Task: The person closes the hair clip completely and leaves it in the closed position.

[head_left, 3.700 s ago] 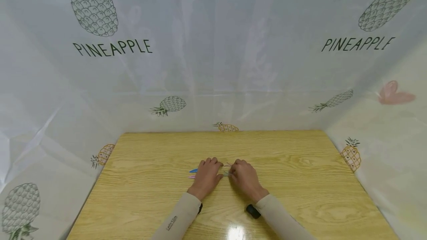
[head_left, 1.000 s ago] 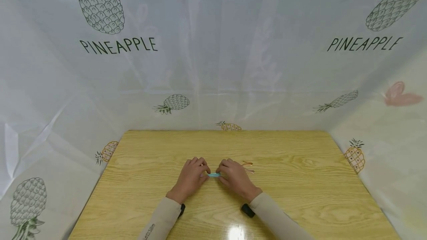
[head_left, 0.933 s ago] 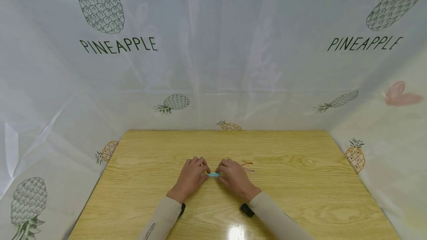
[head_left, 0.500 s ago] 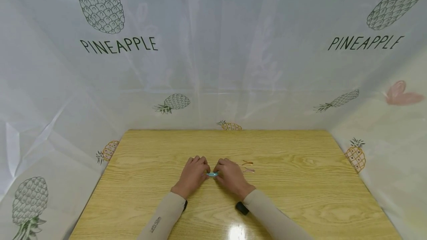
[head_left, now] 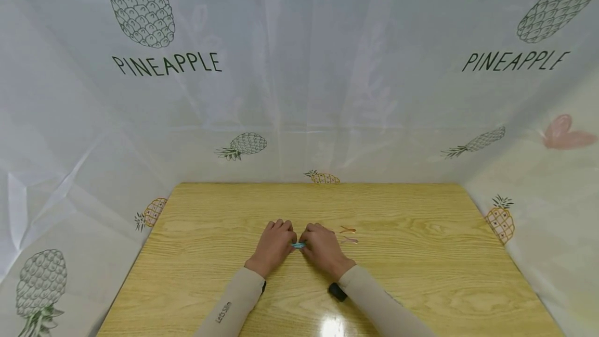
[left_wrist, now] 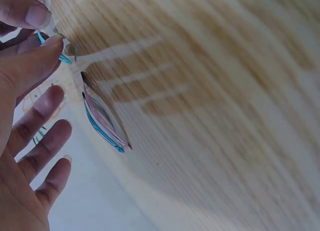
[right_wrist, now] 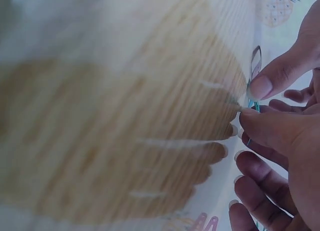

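Between my two hands is a small light-blue snap hair clip (head_left: 297, 245), low over the wooden table (head_left: 402, 274). My left hand (head_left: 273, 244) pinches its left end with thumb and fingertips, and my right hand (head_left: 323, 249) pinches the other end. In the left wrist view the teal loop of this clip (left_wrist: 65, 59) shows beside the thumb. Fingers hide much of it. Several slim clips, including a blue clip (left_wrist: 102, 132) and a pink clip (left_wrist: 107, 125), lie on the table near my left hand. Right of my right hand lie an orange clip (head_left: 348, 230) and a pink clip (head_left: 350, 241).
A pale plastic sheet (head_left: 374, 98) printed with pineapples encloses the table at the back and sides. A black wrist device (head_left: 337, 292) hangs under the right sleeve. Light reflects off the table's near part.
Compared with 3.7 seconds ago, both hands are farther left; the orange and pink clips now show at right. Over the last second the hands have drawn closer together around the light-blue clip.
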Demonstrator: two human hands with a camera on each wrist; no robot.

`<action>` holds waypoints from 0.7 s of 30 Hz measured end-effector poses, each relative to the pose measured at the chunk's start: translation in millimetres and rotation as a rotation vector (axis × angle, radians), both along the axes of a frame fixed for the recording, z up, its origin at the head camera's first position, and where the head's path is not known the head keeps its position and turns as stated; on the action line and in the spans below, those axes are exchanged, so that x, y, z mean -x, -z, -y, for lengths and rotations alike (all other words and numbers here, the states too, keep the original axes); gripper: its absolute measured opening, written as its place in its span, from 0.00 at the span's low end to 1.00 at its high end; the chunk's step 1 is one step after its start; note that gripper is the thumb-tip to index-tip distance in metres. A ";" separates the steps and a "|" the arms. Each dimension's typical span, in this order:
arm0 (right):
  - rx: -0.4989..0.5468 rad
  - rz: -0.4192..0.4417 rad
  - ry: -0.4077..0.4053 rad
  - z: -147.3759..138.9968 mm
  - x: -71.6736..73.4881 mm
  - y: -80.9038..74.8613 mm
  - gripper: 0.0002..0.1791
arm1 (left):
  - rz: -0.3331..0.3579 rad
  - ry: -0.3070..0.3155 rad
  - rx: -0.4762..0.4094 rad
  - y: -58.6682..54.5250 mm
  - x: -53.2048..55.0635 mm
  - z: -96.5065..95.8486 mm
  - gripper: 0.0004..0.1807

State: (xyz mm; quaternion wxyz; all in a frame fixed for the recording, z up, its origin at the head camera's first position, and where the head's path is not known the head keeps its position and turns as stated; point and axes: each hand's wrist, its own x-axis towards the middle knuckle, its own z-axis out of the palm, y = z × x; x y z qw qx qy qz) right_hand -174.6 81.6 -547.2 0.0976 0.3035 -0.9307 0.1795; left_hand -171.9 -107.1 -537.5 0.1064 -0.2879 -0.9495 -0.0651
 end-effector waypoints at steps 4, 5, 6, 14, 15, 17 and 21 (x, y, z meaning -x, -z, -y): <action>-0.003 0.007 -0.002 0.1 0.4 -1.0 0.05 | -0.002 0.000 0.005 -0.2 -0.4 -0.1 0.06; -0.002 0.009 -0.005 0.1 0.4 -1.4 0.05 | 0.001 -0.003 0.009 -0.4 -0.4 -0.3 0.06; 0.000 0.014 -0.006 0.1 0.3 -1.7 0.06 | 0.006 -0.006 0.014 -0.5 -0.4 -0.4 0.06; 0.022 0.046 0.002 -1.4 0.5 -2.7 0.07 | 0.011 -0.008 0.018 -1.9 -1.3 -1.2 0.07; 0.032 0.043 0.001 -2.3 0.6 -2.9 0.06 | 0.014 -0.009 0.014 -2.3 -1.5 -1.6 0.07; 0.054 0.037 0.009 -4.8 1.0 -3.4 0.07 | 0.023 -0.015 -0.001 -3.3 -1.9 -2.9 0.07; 0.098 0.016 0.053 -11.4 3.7 -6.7 0.08 | 0.019 -0.043 -0.025 -4.9 -1.9 -7.2 0.10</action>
